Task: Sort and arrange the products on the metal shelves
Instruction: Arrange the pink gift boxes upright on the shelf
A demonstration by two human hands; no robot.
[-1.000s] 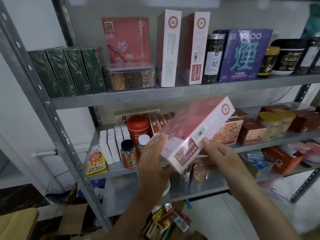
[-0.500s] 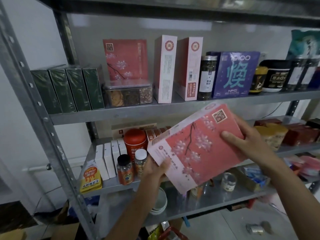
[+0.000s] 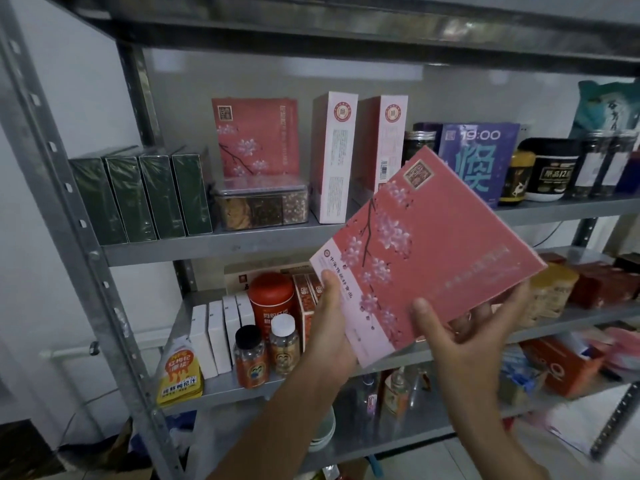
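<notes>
I have the pink blossom box (image 3: 433, 244) up in front of the metal shelves, tilted on one corner with its printed face towards me, just near of the middle shelf (image 3: 221, 244) and touching nothing on it. My left hand (image 3: 329, 327) grips its lower left edge, thumb laid on the pale strip of the front and fingers round the back. My right hand (image 3: 464, 344) takes the lower right edge, thumb on the face and fingers spread behind. That grip looks loose, though the box hides the fingertips and I cannot be sure how firmly they bear. It reads as a broad, flat carton: stiff across the face, light for its size, with corners that would crush if knocked against the shelf lip. Whether it is film-wrapped and slick I cannot tell in this dim light. I judge it best held by two opposite edges, not pinched at one corner. Its likely home is with its fellows — one matching box (image 3: 254, 136) stands face-out at the back behind the clear tub (image 3: 261, 206), and two more (image 3: 356, 157) stand edge-on to the right of it, left of the purple box (image 3: 479, 161).
</notes>
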